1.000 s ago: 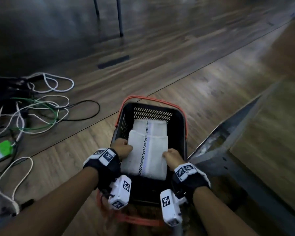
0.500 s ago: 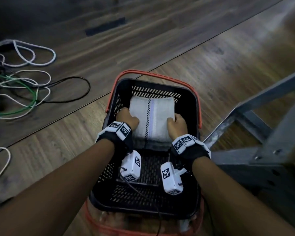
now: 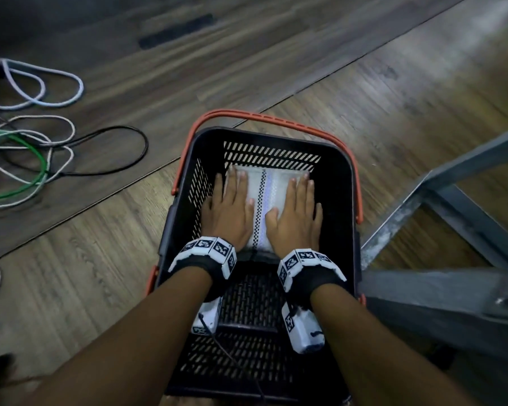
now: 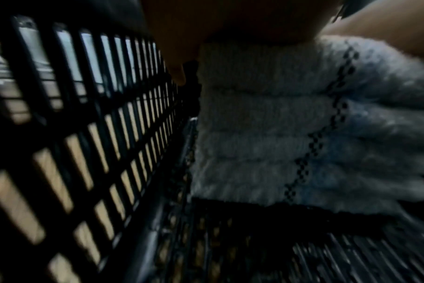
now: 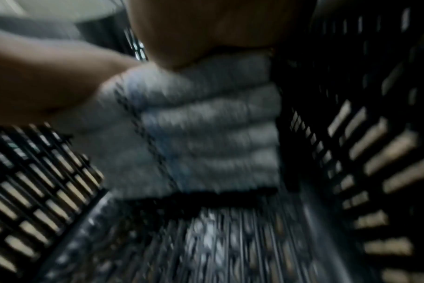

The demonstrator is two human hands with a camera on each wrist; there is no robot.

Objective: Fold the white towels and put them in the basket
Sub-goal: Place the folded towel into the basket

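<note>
A stack of folded white towels [image 3: 267, 197] with a checkered stripe lies in the far half of the black basket [image 3: 349, 200], against its far wall. My left hand [image 3: 229, 206] lies flat on the stack's left side, fingers straight. On the right side my right hand [image 3: 296, 212] presses down the same way. From the left wrist view the towel stack [image 4: 291, 124] shows several folded layers beside the slatted basket wall [image 4: 85, 134]. The right wrist view, blurred, shows the towel stack [image 5: 206, 124] under my palm.
The basket has an orange handle [image 3: 264, 120] folded down around its rim and stands on a wooden floor [image 3: 393, 98]. Loose cables [image 3: 35, 148] lie on the floor to the left. A grey metal table frame [image 3: 440, 259] stands close on the right.
The hands lowered the folded towel onto the one in the basket, let go of its edges and now lie flat on top. The head view moved closer over the basket.
</note>
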